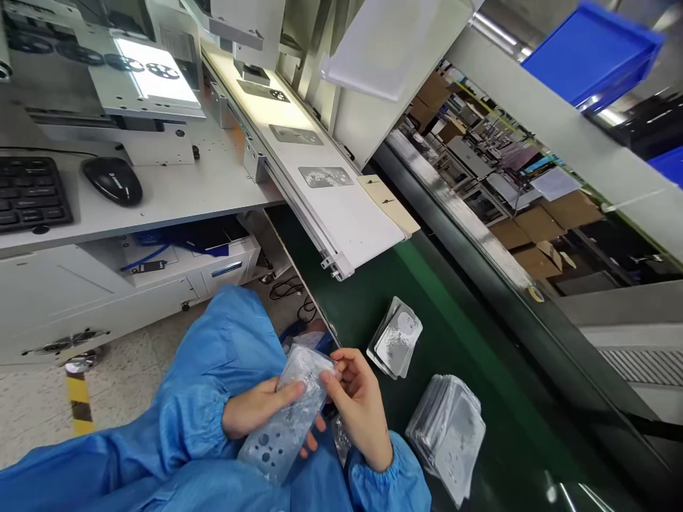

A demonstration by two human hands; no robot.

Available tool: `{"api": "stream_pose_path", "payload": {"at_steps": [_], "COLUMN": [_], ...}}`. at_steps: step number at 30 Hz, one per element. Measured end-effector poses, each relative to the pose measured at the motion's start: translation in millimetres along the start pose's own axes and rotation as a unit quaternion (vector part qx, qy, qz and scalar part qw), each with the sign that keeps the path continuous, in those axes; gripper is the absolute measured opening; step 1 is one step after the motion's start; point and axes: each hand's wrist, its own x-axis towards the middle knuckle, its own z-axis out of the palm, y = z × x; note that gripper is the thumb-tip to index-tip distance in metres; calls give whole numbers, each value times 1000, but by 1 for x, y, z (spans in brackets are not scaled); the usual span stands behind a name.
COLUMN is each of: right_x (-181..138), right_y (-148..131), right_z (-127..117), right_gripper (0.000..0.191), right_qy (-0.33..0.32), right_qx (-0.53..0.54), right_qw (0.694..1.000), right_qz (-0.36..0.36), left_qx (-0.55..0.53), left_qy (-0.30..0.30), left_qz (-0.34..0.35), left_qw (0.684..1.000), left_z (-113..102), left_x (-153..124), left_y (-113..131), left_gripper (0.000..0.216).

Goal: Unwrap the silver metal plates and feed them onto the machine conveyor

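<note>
My left hand (264, 405) is closed around a phone-sized panel in clear plastic film (280, 434), thumb on top and fingertips showing at its far edge. Several round dark holes show near the panel's lower end. My right hand (360, 405) pinches the upper right corner of the film, with thumb and forefinger together. To the right, on the green belt surface (453, 341), lies a small stack of similar panels (398, 338). Nearer me sits a thicker, slightly fanned stack of film-wrapped panels (448, 434).
A narrow white conveyor (341, 220) ends above the green surface, carrying several flat panels (325, 177) under a lit machine. On the left bench are a black mouse (112, 180) and a keyboard (32, 192). A blue bin (592, 53) stands at upper right.
</note>
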Motion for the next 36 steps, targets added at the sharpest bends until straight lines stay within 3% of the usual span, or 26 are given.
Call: {"api": "stream_pose_path", "payload": {"at_steps": [6, 11, 15, 21, 24, 27, 33, 36], "right_x": [-1, 2, 1, 8, 9, 7, 2, 3], "right_y": [11, 9, 6, 6, 6, 5, -3, -12], "right_z": [3, 3, 1, 1, -1, -7, -19, -16], "right_gripper": [35, 29, 35, 40, 44, 46, 24, 13], "right_qy": [-72, -75, -69, -32, -24, -24, 58, 65], "right_qx": [20, 7, 3, -22, -40, -68, -99, -177], "right_qw": [997, 997, 998, 999, 999, 997, 990, 971], "right_qz": [-4, 0, 2, -6, 1, -12, -81, -150], "left_qx": [88, 16, -13, -36, -108, -121, 10, 109], "left_qy": [-8, -41, -57, 52, 42, 57, 115, 145], "left_qz": [21, 32, 7, 60, 40, 42, 105, 141], "left_qw": [996, 999, 998, 996, 992, 990, 988, 973], "left_z": [-9, -4, -6, -5, 0, 4, 6, 6], "left_x": [-17, -18, -13, -6, -4, -2, 0, 0], "left_y": [-8, -12, -18, 0, 10, 13, 21, 29], "left_gripper": [66, 63, 64, 55, 64, 61, 49, 46]}}
